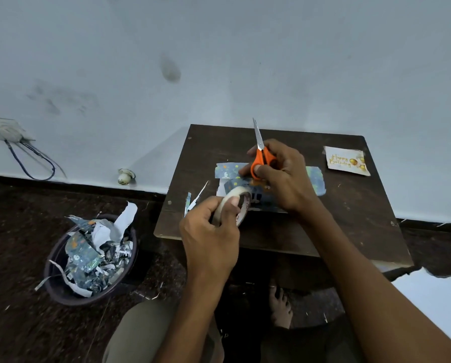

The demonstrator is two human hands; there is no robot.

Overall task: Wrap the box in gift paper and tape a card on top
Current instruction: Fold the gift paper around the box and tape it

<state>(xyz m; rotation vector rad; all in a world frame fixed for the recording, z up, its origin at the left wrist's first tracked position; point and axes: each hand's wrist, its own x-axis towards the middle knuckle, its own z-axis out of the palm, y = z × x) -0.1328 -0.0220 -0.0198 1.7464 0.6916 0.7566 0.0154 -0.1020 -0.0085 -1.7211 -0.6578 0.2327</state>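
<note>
- Left hand point(210, 226): fingers curled round the tape roll point(233, 205), thumb over its outer rim, held just above the near edge of the counter point(350, 226).
- Right hand point(279, 176): fingers through the orange handles of the scissors point(260, 155), blades together and pointing up and away. Hand sits right over the box.
- Box point(258, 195): on the counter between and under both hands, gift paper point(314, 179) partly round it; one flap sticks out to the right of the right hand, another strip beyond the left fingers.
- Card point(347, 161): flat on the counter, well right of the right hand, not yet on the box.
- Handling, my read: paper is thin and light, creases and tears easily; pinch flaps at the edge and press along the box corner. Box looks small and light and will likely slide, so pin it with the palm. Tape is sticky and floppy; hold the free end taut before cutting.
- Paper scraps point(197, 199) lie just beyond the left fingers; a bin point(55, 284) of offcuts is on the floor far left.
- Hidden: most of the box top, the seam, and the tape's free end. Can't tell how far the wrap is closed.
</note>
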